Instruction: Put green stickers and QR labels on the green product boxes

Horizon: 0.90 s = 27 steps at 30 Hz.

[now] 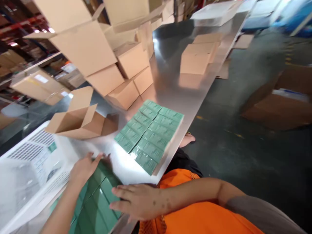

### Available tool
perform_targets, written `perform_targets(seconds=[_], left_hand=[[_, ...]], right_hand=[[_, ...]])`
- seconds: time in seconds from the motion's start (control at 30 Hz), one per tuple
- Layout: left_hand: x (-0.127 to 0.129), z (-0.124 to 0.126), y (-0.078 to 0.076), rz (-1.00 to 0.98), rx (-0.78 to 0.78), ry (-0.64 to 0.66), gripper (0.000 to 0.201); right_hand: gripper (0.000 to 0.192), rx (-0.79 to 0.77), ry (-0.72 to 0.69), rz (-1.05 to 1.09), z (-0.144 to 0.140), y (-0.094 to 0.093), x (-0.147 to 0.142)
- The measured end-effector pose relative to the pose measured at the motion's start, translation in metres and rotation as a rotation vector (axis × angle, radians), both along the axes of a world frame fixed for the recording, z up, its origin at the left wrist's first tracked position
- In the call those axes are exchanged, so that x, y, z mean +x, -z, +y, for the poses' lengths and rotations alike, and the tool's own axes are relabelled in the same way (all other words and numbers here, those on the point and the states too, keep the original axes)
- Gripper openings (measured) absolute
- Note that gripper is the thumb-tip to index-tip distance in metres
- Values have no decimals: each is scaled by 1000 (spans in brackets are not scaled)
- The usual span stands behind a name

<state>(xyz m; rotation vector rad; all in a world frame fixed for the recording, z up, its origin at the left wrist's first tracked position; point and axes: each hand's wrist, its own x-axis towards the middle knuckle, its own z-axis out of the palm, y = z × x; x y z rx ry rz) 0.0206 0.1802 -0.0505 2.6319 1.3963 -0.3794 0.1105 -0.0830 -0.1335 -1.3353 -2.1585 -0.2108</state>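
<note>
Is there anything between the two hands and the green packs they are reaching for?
Nothing visible. The left hand and right hand already rest on the near green packs, one at each side.

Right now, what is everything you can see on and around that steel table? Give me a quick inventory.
Wrapped pack of green boxes: one, green, flat on the table near its front edge.
Second green pack: one, darker green, at the near end of the table under both hands.
Open cardboard carton: one, tan, flaps up, on the table left of the wrapped pack.
Stacked cardboard cartons: several, tan, piled along the far side of the table.
White crate: one, white, slotted, at the left.
Steel table: one, shiny grey, running away from the camera.
Left hand: flat on the far edge of the second green pack.
Right hand: flat against its near edge.
</note>
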Motion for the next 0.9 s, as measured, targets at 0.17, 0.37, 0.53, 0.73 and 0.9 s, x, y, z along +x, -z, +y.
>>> perform_targets(seconds=[0.17, 0.37, 0.53, 0.73, 0.9], left_hand=[[33, -2, 1, -214, -45, 30, 51], [81, 10, 30, -371, -219, 98, 41], [84, 12, 29, -326, -245, 182, 35], [42, 20, -4, -114, -89, 119, 35], [15, 19, 2, 23, -78, 27, 43]], right_hand=[[45, -134, 141, -62, -24, -30, 57], [46, -212, 322, -199, -21, -24, 83], [31, -125, 285, -161, -17, -12, 75], [21, -221, 150, 125, 2, 4, 27], [25, -287, 62, 401, 11, 14, 3]])
